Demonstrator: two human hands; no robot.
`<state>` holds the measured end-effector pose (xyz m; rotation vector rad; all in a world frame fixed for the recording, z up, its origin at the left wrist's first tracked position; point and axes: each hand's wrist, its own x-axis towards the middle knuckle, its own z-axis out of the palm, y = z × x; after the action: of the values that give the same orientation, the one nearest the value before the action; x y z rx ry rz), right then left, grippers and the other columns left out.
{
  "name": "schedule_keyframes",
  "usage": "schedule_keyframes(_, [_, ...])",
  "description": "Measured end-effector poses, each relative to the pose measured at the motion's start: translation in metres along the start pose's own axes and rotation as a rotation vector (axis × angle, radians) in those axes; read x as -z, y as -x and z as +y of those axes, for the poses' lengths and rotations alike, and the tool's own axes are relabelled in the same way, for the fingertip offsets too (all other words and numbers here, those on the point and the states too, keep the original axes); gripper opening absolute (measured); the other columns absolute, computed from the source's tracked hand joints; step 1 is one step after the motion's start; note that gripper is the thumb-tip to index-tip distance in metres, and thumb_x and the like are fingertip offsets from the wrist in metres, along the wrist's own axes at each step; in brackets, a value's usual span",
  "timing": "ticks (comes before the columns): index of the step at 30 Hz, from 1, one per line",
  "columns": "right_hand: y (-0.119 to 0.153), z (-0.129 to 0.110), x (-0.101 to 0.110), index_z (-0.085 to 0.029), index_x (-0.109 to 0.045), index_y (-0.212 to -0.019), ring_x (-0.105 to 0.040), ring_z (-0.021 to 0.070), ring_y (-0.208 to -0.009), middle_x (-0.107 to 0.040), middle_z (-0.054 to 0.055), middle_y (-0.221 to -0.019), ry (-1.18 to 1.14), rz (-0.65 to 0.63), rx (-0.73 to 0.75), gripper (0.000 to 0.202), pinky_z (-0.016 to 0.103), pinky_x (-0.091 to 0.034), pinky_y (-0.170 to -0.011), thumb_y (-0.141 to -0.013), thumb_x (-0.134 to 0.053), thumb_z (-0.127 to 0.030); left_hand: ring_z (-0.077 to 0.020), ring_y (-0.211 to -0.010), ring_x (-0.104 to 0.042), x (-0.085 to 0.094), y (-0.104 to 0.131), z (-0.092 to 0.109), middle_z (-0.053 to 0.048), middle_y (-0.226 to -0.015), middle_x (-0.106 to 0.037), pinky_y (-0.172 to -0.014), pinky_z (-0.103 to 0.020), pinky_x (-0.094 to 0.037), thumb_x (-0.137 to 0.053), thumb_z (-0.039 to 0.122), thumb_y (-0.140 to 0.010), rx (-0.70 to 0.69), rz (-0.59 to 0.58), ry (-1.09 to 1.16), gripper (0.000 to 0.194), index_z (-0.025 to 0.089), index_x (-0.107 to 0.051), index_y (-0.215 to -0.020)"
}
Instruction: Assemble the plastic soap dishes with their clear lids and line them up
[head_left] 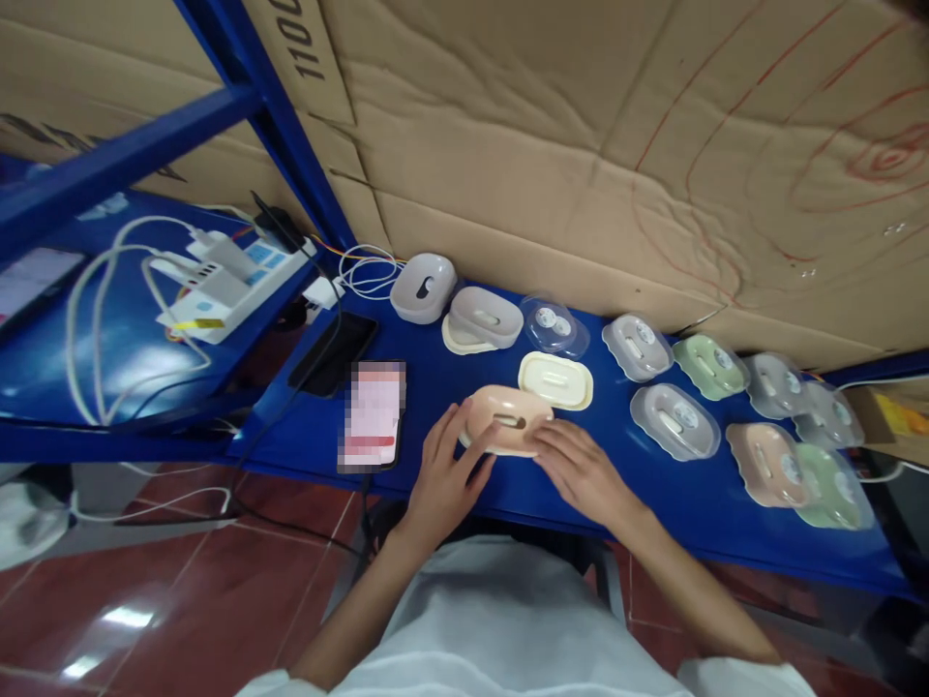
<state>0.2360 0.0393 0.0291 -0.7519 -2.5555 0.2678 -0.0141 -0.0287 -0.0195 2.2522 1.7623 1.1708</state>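
A peach oval soap dish with a slot in its bottom sits at the table's front edge, between my hands. My left hand grips its left end, with a finger reaching over the inside by the slot. The fingers of my right hand press on its right end. Just behind lies a cream oval tray. Farther back are a grey soap dish resting partly on a cream piece, a transparent lid, and another grey dish with a dark slot.
Several lidded soap dishes in grey, green and peach, such as a grey one, stand on the right. A lit phone and a dark phone lie left. Beyond them is a power strip with cables. Cardboard walls the back.
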Motion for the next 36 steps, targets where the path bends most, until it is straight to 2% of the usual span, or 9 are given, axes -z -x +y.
schedule_keyframes(6, [-0.003, -0.003, -0.02, -0.023, -0.066, -0.145, -0.065, 0.0275, -0.133, -0.073, 0.011, -0.136, 0.141, -0.087, 0.015, 0.038, 0.05, -0.054, -0.116, -0.108, -0.056, -0.021, -0.0384, -0.141, -0.059, -0.002, 0.0, -0.002, -0.014, -0.156, -0.06, -0.107, -0.056, -0.056, -0.072, 0.027, -0.099, 0.004, -0.004, -0.054, 0.035, 0.028, -0.069, -0.134])
schedule_keyframes(13, [-0.028, 0.014, -0.002, -0.029, -0.07, -0.139, -0.066, 0.0249, -0.129, -0.075, 0.007, -0.132, 0.076, -0.157, 0.046, 0.032, 0.046, -0.05, -0.111, -0.11, -0.055, -0.033, -0.0402, -0.135, -0.061, -0.004, 0.003, -0.002, -0.011, -0.145, -0.069, -0.103, -0.057, -0.057, -0.076, 0.032, -0.097, 0.025, 0.012, -0.079, 0.032, 0.029, -0.072, -0.128])
schedule_keyframes(18, [-0.092, 0.072, -0.005, -0.019, -0.059, -0.152, -0.052, 0.0389, -0.144, -0.056, 0.02, -0.156, 0.277, 0.052, -0.402, 0.052, 0.061, -0.042, -0.116, -0.11, -0.049, -0.049, -0.0374, -0.14, -0.057, -0.001, -0.002, 0.0, -0.012, -0.151, -0.062, -0.111, -0.058, -0.056, -0.075, 0.027, -0.096, 0.035, 0.008, 0.022, 0.032, 0.029, -0.071, -0.128])
schedule_keyframes(21, [-0.126, 0.107, -0.012, -0.011, -0.052, -0.156, -0.051, 0.048, -0.141, -0.047, 0.029, -0.161, 0.351, 0.009, -0.626, 0.072, 0.07, -0.042, -0.112, -0.104, -0.056, -0.061, -0.036, -0.142, -0.057, 0.0, -0.003, -0.001, -0.015, -0.153, -0.057, -0.113, -0.057, -0.056, -0.075, 0.025, -0.096, 0.027, 0.021, 0.099, 0.03, 0.027, -0.071, -0.126])
schedule_keyframes(24, [-0.13, 0.123, -0.006, -0.009, -0.055, -0.152, -0.055, 0.045, -0.14, -0.053, 0.028, -0.157, 0.347, -0.04, -0.647, 0.07, 0.064, -0.045, -0.114, -0.105, -0.057, -0.06, -0.036, -0.144, -0.056, 0.001, -0.001, -0.002, -0.016, -0.154, -0.054, -0.115, -0.056, -0.056, -0.075, 0.025, -0.096, 0.029, 0.016, 0.144, 0.029, 0.026, -0.07, -0.125])
schedule_keyframes(26, [-0.115, 0.117, 0.005, -0.009, -0.055, -0.151, -0.05, 0.0416, -0.147, -0.052, 0.026, -0.159, 0.312, 0.022, -0.58, 0.066, 0.061, -0.043, -0.12, -0.106, -0.055, -0.058, -0.0357, -0.146, -0.055, 0.001, 0.001, -0.002, -0.016, -0.157, -0.052, -0.115, -0.053, -0.057, -0.074, 0.026, -0.097, 0.052, -0.003, 0.164, 0.03, 0.027, -0.069, -0.127])
schedule_keyframes(29, [-0.074, 0.083, 0.019, -0.017, -0.048, -0.159, -0.044, 0.0342, -0.155, -0.046, 0.019, -0.166, 0.159, 0.116, -0.432, 0.062, 0.056, -0.04, -0.127, -0.109, -0.051, -0.053, -0.0337, -0.142, -0.06, 0.002, 0.001, -0.001, -0.015, -0.16, -0.049, -0.112, -0.049, -0.06, -0.075, 0.031, -0.097, 0.131, -0.037, 0.215, 0.044, 0.03, -0.062, -0.14])
schedule_keyframes(33, [-0.022, 0.021, 0.016, -0.026, -0.047, -0.162, -0.032, 0.0311, -0.162, -0.036, 0.013, -0.174, -0.01, -0.087, -0.147, 0.056, 0.054, -0.04, -0.129, -0.11, -0.056, -0.045, -0.0335, -0.144, -0.059, 0.002, 0.001, -0.003, -0.017, -0.164, -0.045, -0.109, -0.048, -0.062, -0.076, 0.034, -0.097, 0.192, -0.033, 0.301, 0.074, 0.032, -0.04, -0.161])
schedule_keyframes(36, [-0.006, -0.004, 0.004, -0.025, -0.046, -0.162, -0.018, 0.0326, -0.167, -0.032, 0.012, -0.176, 0.009, -0.197, -0.04, 0.056, 0.058, -0.037, -0.131, -0.109, -0.06, -0.035, -0.0332, -0.148, -0.055, 0.001, 0.002, -0.007, -0.017, -0.164, -0.047, -0.113, -0.05, -0.059, -0.074, 0.034, -0.099, 0.151, -0.05, 0.321, 0.079, 0.033, -0.033, -0.166])
